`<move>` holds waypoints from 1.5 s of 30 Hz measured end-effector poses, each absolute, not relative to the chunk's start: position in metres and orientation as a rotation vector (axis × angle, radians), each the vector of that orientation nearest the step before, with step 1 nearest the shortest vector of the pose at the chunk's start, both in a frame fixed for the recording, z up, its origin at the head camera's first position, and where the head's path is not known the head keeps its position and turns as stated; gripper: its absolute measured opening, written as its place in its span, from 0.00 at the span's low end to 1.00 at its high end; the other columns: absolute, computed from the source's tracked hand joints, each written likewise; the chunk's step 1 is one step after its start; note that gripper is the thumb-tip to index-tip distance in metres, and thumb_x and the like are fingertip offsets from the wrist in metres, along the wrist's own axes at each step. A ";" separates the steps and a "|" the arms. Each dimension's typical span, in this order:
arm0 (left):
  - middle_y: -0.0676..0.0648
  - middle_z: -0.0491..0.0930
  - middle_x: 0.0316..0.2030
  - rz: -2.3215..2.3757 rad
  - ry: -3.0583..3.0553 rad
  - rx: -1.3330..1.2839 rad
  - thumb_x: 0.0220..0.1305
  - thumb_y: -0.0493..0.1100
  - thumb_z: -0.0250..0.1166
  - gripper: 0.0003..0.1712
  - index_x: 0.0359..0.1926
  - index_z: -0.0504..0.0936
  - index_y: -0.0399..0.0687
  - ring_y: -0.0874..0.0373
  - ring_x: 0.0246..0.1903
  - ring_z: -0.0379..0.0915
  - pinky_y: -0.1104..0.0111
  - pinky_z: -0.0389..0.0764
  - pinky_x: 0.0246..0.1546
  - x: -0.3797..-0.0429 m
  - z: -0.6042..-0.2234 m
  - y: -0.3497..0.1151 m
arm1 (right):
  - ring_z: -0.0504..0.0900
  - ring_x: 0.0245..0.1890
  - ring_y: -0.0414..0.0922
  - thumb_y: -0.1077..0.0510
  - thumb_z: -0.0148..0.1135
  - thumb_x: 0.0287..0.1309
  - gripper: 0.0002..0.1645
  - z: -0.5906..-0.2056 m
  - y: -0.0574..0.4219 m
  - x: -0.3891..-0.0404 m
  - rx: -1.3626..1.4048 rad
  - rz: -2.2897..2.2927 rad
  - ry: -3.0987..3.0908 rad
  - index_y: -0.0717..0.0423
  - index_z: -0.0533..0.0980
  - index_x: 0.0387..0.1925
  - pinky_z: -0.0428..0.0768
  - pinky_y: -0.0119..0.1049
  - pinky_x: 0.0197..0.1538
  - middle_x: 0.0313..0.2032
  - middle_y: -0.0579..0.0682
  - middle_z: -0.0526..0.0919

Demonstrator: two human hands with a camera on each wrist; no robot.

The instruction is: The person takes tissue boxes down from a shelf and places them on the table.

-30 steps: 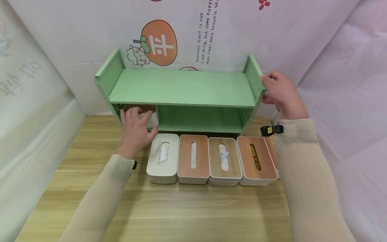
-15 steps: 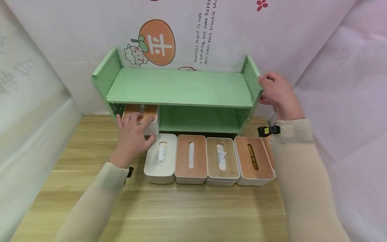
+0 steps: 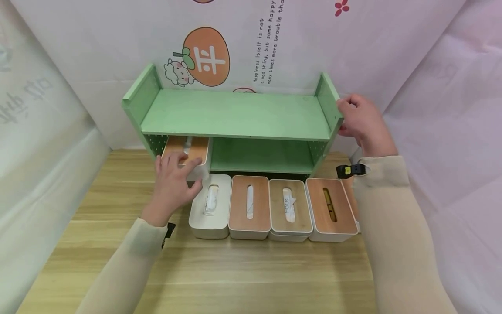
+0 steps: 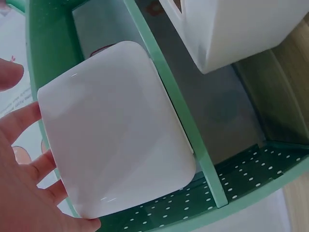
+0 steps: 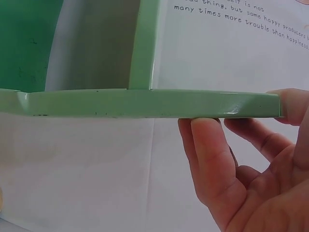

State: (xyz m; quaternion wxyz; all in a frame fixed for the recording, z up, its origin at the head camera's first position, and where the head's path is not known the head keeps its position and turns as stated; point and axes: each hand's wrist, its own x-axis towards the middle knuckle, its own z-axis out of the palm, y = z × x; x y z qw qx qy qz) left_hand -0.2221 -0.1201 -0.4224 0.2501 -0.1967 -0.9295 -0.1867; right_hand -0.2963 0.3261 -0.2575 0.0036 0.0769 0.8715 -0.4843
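Observation:
In the head view my left hand [image 3: 170, 187] is at a tissue box [image 3: 197, 149] with a wood-look lid, at the left end of the green shelf's [image 3: 235, 114] lower level. Its fingers bend over the lid; the box juts out of the front. From the left wrist the white end of this tissue box [image 4: 116, 130] fills the middle, fingers along its lid edge, thumb apart from it. My right hand [image 3: 364, 124] grips the upright right side panel [image 3: 329, 102], and the right wrist view shows fingers and thumb on either side of the panel's edge [image 5: 159, 104].
Before the shelf stand a white tissue box [image 3: 200, 211] and several with wood-look lids, among them one with a reddish lid [image 3: 259, 205], a paler one [image 3: 300, 207] and an orange-brown one [image 3: 341, 207]. Printed cloth [image 3: 298, 43] hangs behind. The table [image 3: 235, 274] has wood grain.
The tissue box under my left hand has slid forward out of the shelf, showing more of its lid and slot. My left hand came toward me with it. My right hand stays on the panel.

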 end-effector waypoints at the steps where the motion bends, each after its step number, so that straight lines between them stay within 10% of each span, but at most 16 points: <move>1: 0.35 0.68 0.54 -0.520 -2.529 -0.538 0.55 0.49 0.64 0.25 0.56 0.80 0.54 0.33 0.60 0.57 0.31 0.43 0.63 -0.220 -0.422 -0.120 | 0.77 0.43 0.51 0.35 0.43 0.72 0.30 -0.258 0.326 -0.296 0.240 -1.516 2.734 0.52 0.70 0.60 0.83 0.37 0.43 0.64 0.55 0.64; 9: 0.32 0.63 0.57 -1.022 -2.341 -0.306 0.55 0.42 0.64 0.27 0.57 0.78 0.41 0.36 0.57 0.60 0.40 0.59 0.59 -0.216 -0.417 -0.126 | 0.78 0.42 0.51 0.35 0.44 0.72 0.29 -0.259 0.329 -0.298 0.258 -1.528 2.718 0.51 0.70 0.58 0.83 0.38 0.43 0.64 0.55 0.64; 17: 0.38 0.50 0.72 -2.121 -2.195 0.380 0.75 0.55 0.54 0.37 0.73 0.52 0.41 0.42 0.66 0.54 0.54 0.66 0.59 -0.220 -0.406 -0.151 | 0.79 0.42 0.51 0.34 0.44 0.72 0.29 -0.259 0.329 -0.297 0.257 -1.514 2.738 0.51 0.70 0.57 0.83 0.37 0.42 0.64 0.55 0.64; 28: 0.32 0.36 0.74 -2.843 -1.788 0.462 0.76 0.47 0.51 0.44 0.79 0.31 0.51 0.36 0.70 0.43 0.47 0.54 0.68 -0.223 -0.424 -0.162 | 0.79 0.44 0.52 0.34 0.43 0.72 0.31 -0.259 0.328 -0.296 0.235 -1.488 2.750 0.52 0.69 0.61 0.83 0.38 0.43 0.66 0.56 0.63; 45: 0.28 0.38 0.73 -2.859 -2.002 0.308 0.75 0.49 0.53 0.49 0.78 0.27 0.50 0.33 0.69 0.46 0.44 0.54 0.67 -0.235 -0.430 -0.188 | 0.78 0.45 0.53 0.33 0.43 0.71 0.32 -0.257 0.327 -0.294 0.225 -1.462 2.748 0.51 0.68 0.61 0.83 0.37 0.43 0.66 0.56 0.62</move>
